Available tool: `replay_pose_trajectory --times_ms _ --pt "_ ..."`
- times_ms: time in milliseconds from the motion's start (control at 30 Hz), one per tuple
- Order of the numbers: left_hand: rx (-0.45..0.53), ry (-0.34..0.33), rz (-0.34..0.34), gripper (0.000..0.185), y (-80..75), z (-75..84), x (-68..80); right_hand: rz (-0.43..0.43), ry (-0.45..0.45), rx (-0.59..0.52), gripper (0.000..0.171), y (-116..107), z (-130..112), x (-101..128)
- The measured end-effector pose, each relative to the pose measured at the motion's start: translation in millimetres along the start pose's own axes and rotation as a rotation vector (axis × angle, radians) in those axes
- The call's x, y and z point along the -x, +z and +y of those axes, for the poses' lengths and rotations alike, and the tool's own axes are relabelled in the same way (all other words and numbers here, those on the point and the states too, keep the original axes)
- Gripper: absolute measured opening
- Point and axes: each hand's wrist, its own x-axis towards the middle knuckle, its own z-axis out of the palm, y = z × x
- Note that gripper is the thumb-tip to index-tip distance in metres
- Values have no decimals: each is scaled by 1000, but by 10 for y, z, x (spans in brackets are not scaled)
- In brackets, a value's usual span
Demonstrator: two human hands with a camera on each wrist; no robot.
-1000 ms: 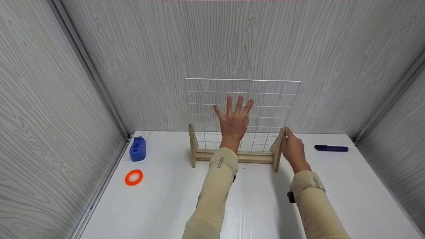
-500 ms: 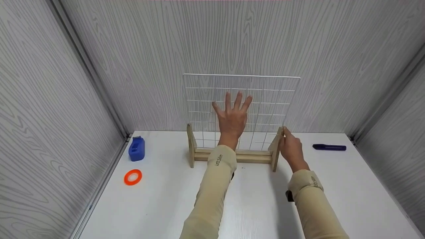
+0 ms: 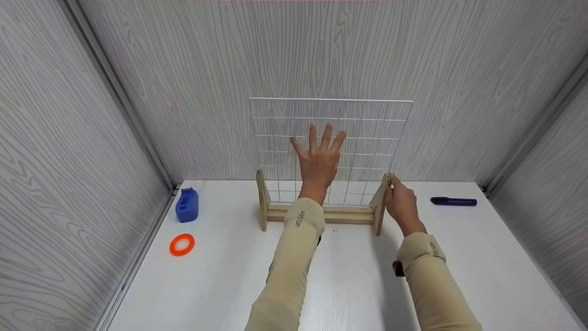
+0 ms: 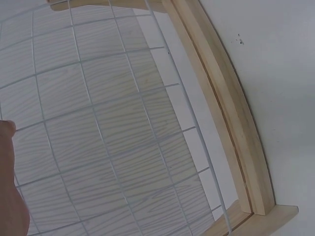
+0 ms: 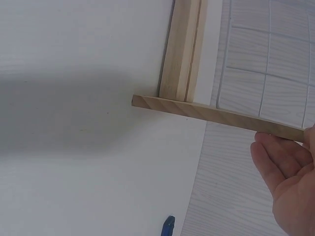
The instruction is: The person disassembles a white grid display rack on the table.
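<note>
In the head view a white wire grid (image 3: 331, 99) stands between the end pieces of a wooden stand (image 3: 349, 216). My left hand (image 3: 318, 165) lies against the front of the grid with its fingers spread. The left wrist view shows the grid's lower edge running beside the grooved crossbar (image 4: 224, 98), with a strip of white between them. My right hand (image 3: 403, 202) holds the upper end of the stand's right end piece (image 3: 380, 207). In the right wrist view its fingers (image 5: 275, 157) lie along the outer face of that piece, and the thumb is mostly hidden.
On the white table (image 3: 220, 285), a blue tape dispenser (image 3: 187, 205) and an orange tape roll (image 3: 182, 244) lie at the left. A dark blue pen-like tool (image 3: 454, 201) lies at the right. Grey wood-grain panels (image 3: 193, 69) rise behind and at both sides.
The grid's top edge has come up relative to the stand, and my left hand has risen with it. My right hand keeps its hold on the end piece.
</note>
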Motion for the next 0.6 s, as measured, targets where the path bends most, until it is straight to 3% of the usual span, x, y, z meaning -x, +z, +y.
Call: replay_pose_trajectory --times_ms 167,600 --pt "-4 -4 13 45 -12 -6 -21 3 -10 1 49 0 -7 -4" --pt "14 -4 17 53 -35 -14 -65 54 -41 29 46 35 13 -10"
